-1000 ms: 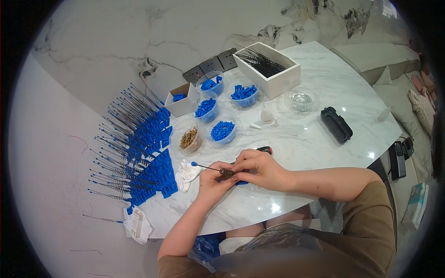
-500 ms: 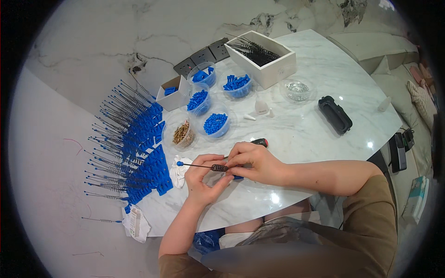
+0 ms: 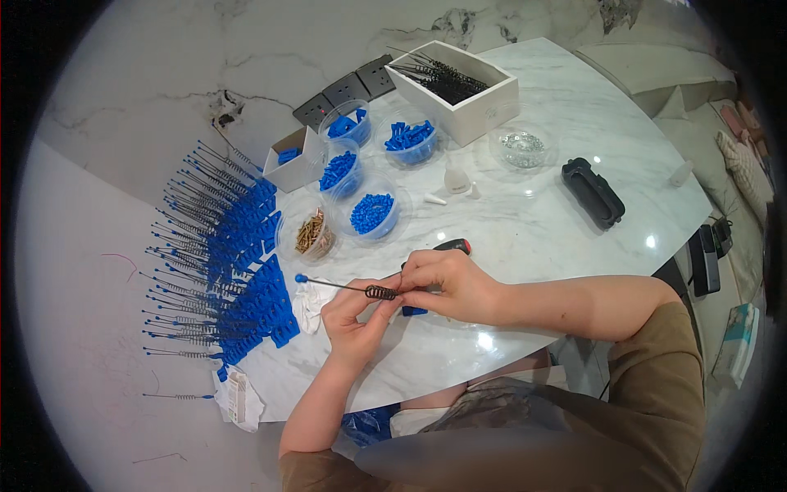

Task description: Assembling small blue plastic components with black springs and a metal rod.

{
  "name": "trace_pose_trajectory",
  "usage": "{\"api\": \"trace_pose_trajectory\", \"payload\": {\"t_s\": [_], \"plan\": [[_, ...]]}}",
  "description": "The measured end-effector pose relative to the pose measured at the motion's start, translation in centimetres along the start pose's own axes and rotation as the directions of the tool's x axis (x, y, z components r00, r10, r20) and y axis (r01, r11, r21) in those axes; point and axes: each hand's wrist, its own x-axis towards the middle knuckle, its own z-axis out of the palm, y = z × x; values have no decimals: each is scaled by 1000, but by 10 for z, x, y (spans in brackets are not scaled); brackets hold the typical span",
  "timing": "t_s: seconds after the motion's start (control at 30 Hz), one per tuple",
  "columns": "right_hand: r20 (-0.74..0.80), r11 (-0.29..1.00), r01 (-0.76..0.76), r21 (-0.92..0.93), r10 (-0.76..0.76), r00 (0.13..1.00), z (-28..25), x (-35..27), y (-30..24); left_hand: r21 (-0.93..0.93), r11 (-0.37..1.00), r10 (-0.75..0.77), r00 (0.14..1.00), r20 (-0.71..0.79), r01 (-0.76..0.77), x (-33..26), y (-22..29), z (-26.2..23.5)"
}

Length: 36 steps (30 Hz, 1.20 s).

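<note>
My left hand [image 3: 354, 316] and my right hand [image 3: 449, 283] meet over the front of the white marble table [image 3: 574, 230]. Between them I hold a thin black rod [image 3: 340, 285] with a small blue tip at its left end. A dark coil spring [image 3: 381, 292] sits on the rod, pinched by my left fingers. My right hand grips the rod's other end together with a small blue plastic part [image 3: 414, 311]. A screwdriver with a red and black handle [image 3: 452, 245] lies just behind my right hand.
Several finished rods with blue ends [image 3: 221, 262] fan out at the table's left. Clear tubs of blue parts [image 3: 373, 215] and one of brass screws [image 3: 310, 233] stand behind. Farther back are a white box of black rods [image 3: 455, 82], a clear dish [image 3: 522, 148] and a black case [image 3: 592, 192].
My hands have stayed at the same spot with the rod. The spring now shows on the rod between my fingers. The camera view has shifted slightly.
</note>
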Motion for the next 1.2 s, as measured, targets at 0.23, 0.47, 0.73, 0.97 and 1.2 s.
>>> {"api": "trace_pose_trajectory", "payload": {"t_s": [0.23,0.47,0.73,0.97,1.2], "plan": [[-7,1000,2,4,-2,1000,1,1,3,-48,994,-93,995,40,95,-1,-1,-2],[-9,1000,25,1,-25,1000,1,3,6,-93,995,-34,999,0,34,4,-4,-1],[9,999,31,11,-31,999,2,1,0,-164,986,22,995,95,-6,5,-7,-8],[8,999,-15,33,15,1000,-2,2,1,-197,970,-121,987,109,140,4,-13,-6],[12,997,-69,21,69,998,-3,6,1,-300,939,-147,984,98,170,5,-16,-4]]}}
